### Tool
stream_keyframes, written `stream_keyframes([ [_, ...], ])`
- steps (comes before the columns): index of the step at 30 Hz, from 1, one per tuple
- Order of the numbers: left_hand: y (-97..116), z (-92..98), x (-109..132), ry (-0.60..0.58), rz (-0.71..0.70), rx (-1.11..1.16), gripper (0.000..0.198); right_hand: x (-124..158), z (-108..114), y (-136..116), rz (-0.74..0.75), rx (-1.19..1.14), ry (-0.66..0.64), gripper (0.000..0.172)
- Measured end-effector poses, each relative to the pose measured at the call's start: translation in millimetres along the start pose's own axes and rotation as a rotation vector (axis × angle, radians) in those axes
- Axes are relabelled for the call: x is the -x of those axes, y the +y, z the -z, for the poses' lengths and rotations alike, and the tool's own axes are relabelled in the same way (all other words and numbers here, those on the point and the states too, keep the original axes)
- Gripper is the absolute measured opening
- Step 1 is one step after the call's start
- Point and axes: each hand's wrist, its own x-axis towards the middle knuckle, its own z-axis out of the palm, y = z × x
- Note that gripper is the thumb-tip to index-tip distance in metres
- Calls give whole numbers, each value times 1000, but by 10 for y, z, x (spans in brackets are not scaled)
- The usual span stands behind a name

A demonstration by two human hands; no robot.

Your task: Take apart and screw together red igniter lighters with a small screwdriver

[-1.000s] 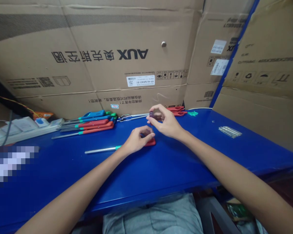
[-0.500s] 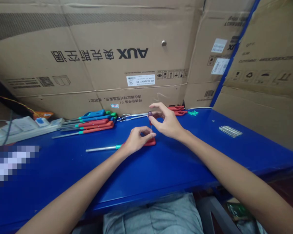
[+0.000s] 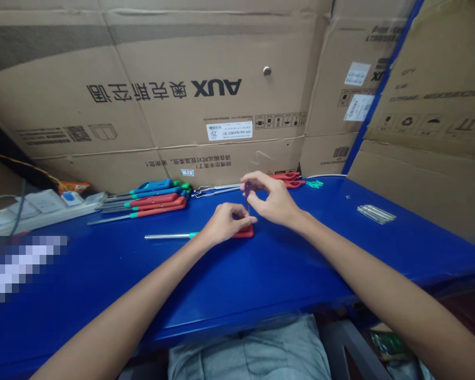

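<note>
A long-nosed lighter [image 3: 166, 237] with a red handle, green collar and metal barrel lies flat on the blue table. My left hand [image 3: 225, 222] is closed over its handle, hiding the middle; thumb and forefinger curl in close to a thin shaft. That shaft belongs to a small screwdriver [image 3: 248, 188] with a purple-and-red handle, upright above the lighter's handle. My right hand [image 3: 276, 201] pinches the screwdriver handle between thumb and fingers. The screwdriver's tip is hidden behind my left fingers.
Several lighters [image 3: 158, 200] in blue, green and red are piled at the back left. Red-handled lighters [image 3: 288, 179] lie behind my right hand, near a green bundle [image 3: 314, 184]. Clear thin tubes [image 3: 376, 214] sit right. A power strip [image 3: 75, 211] stands left; cardboard [image 3: 162, 121] walls the back.
The view has shifted slightly. My right fingers have changed their grip around the screwdriver handle, which looks turned. My left hand stays over the lighter.
</note>
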Motion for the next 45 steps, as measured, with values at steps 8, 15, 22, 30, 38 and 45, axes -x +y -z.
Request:
stream_keyframes([
  [8, -80, -89, -1, 6, -23, 9, 40, -4, -26, 25, -23, 53, 54, 19],
  [15, -34, -31, 29, -125, 2, 73, 40, -12, -87, 3, -295, -387, 77, 43],
  [22, 15, 22, 60, -231, -8, -93, 34, 7, -37, -34, -139, -141, 48, 27],
  [30, 32, 29, 69, -205, -17, -216, 34, 18, -64, -14, -115, -215, 27, 32],
  [38, 26, 11, 70, -207, 24, -220, 31, 23, -57, -30, -45, -14, -5, 30],
  [45, 37, 21, 73, -199, 17, -210, 30, 30, -56, -31, -96, -170, 6, 36],
])
